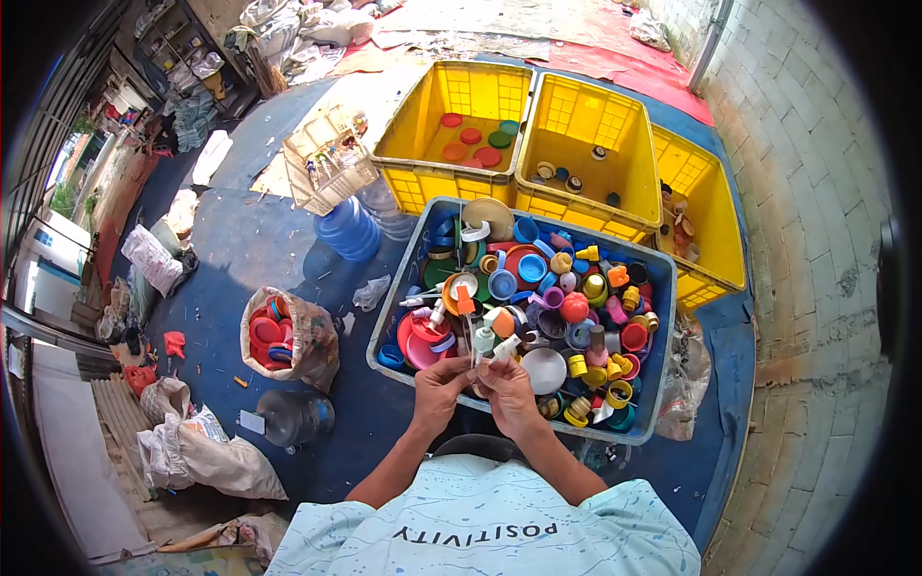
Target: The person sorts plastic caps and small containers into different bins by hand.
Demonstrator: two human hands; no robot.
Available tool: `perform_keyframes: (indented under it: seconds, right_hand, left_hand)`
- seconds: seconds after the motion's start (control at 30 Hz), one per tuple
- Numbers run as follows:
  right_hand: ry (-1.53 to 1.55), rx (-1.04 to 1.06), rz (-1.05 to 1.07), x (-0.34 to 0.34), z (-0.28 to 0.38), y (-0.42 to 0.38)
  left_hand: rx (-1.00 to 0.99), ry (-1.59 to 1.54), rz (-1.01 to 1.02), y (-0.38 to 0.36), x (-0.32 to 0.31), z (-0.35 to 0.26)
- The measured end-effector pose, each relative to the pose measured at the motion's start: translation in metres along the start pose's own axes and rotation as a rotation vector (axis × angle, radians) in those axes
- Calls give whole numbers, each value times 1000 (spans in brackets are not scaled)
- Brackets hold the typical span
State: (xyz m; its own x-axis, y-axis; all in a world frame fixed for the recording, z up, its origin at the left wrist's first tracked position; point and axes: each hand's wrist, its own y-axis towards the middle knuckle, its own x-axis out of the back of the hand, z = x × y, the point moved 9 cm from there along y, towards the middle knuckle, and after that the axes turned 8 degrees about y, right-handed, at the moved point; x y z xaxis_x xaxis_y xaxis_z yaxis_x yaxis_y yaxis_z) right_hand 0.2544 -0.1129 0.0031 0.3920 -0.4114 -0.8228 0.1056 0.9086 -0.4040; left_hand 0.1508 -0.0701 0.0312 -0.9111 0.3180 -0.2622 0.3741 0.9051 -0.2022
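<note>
My left hand point(442, 386) is closed in a pinch over the near edge of a grey tub point(629, 434). A thin pale tube point(471, 334) runs down to its fingertips from an orange nozzle point(465, 300). My right hand point(509, 389) is also pinched, almost touching the left, with a white pump top point(502, 349) at its fingertips. Exactly where the pieces join is hidden by the fingers. Mixed plastic caps and lids fill the tub, among them a white round lid point(545, 371) beside my right hand and a pink lid point(423, 351) near my left.
Behind the tub stand yellow crates point(586, 213) holding a few lids and caps. To the left are a sack of red lids point(301, 331), a blue water jug point(348, 230), a beige basket point(331, 173) and a dark jug point(300, 417). A block wall point(816, 240) rises at right.
</note>
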Motion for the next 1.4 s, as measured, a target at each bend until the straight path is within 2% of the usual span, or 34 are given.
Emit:
perform_keyframes:
  seconds: [0.43,0.6,0.8,1.07,1.23,1.4]
  right_hand:
    - [5,-124,-50,1,-13,3]
    - [-93,-89,-62,-12,-28,5]
    - [-251,-16,-9,-42,-61,19]
    - [-298,-117,29,-107,-182,74]
    - [-290,-212,-113,-149,-279,118]
    - [-338,-249,-99,-204,-340,149]
  left_hand:
    - [41,22,-111,-12,16,13]
    - [77,-10,-162,-20,34,15]
    - [33,-55,-259,-30,81,-1]
    - [-66,-97,-378,-30,223,-27]
    - [-46,-97,-394,-20,351,-53]
    - [-67,-88,-438,-8,477,-95]
